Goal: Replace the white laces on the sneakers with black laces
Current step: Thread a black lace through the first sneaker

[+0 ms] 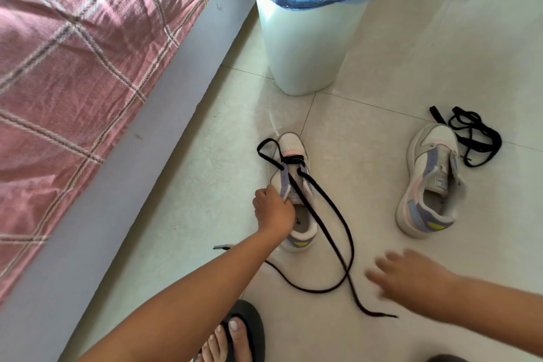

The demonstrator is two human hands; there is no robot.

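- The near sneaker [293,185] lies on the floor tiles [382,67] with its toe pointing away from the person and its heel toward them, so its long axis runs roughly along the left forearm.
- The left hand [273,211] grips that sneaker at the left eyelet strip beside the tongue, fingers curled over the edge, which pins the shoe in place.
- The black lace [329,217] is threaded only through the lowest eyelets near the toe; its two free lengths trail back past the heel, cross on the tiles and end close to the person.
- The right hand [408,273] is blurred, fingers spread and holding nothing, hovering just right of where the lace ends cross; it looks the nearer hand for taking a loose end.
- The second sneaker [432,182] sits well apart to the right, unlaced, with another black lace [470,135] bunched beside its toe.
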